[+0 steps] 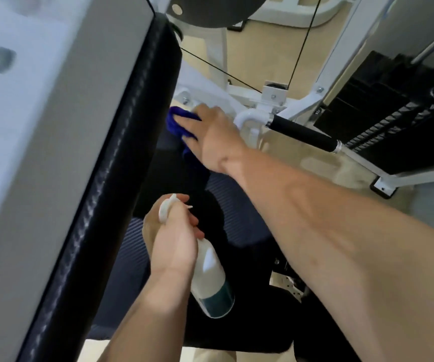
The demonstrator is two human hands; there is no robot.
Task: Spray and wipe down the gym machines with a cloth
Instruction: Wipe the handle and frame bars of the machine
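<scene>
Up beside the long black pad (121, 163), the blue cloth (178, 121) sits bunched in the right hand (210, 134). The thumb and fingers hold it, and one end hangs down. Lower and nearer, the left hand (170, 246) curls its fingers tight round the neck of the white spray bottle (210, 280), which has dark green liquid in its bottom end. The dark seat (236, 199) lies under both hands. To the right are a black handle (302, 133) and a stack of black weights (367, 108).
</scene>
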